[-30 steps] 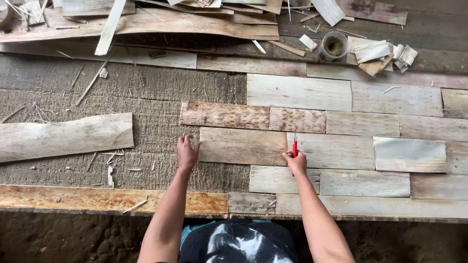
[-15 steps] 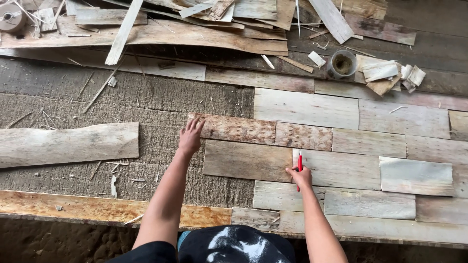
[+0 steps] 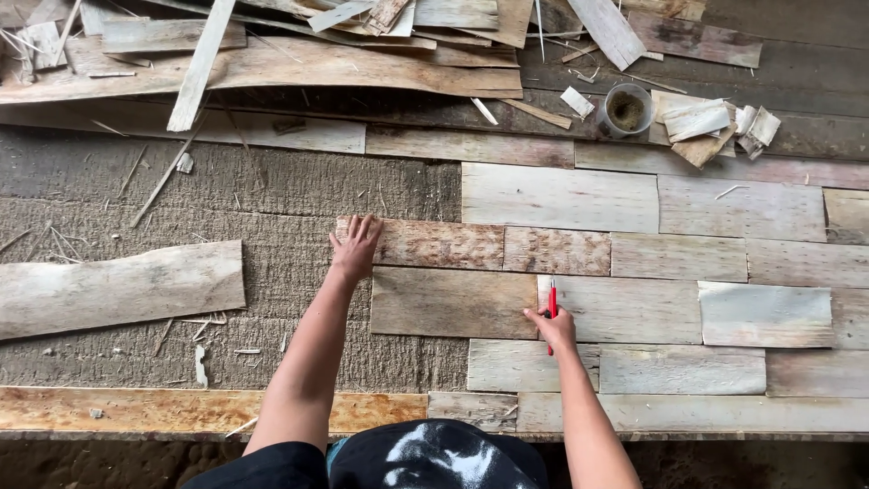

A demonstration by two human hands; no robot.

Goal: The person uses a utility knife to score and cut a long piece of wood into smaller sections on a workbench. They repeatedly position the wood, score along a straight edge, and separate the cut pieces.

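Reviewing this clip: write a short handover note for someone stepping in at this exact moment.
Left hand: flat, open, on the left end of the brown speckled board.
Right hand: shut on a red tool, at the seam beside the plain brown board.
Done: boards laid in rows across the right side.
Left: the rough mat on the left is uncovered; a long loose plank lies there.

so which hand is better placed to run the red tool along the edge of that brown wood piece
Right. The right hand already grips the red tool at the right edge of the brown wood piece. The left hand lies flat on the mottled strip above, away from that edge.
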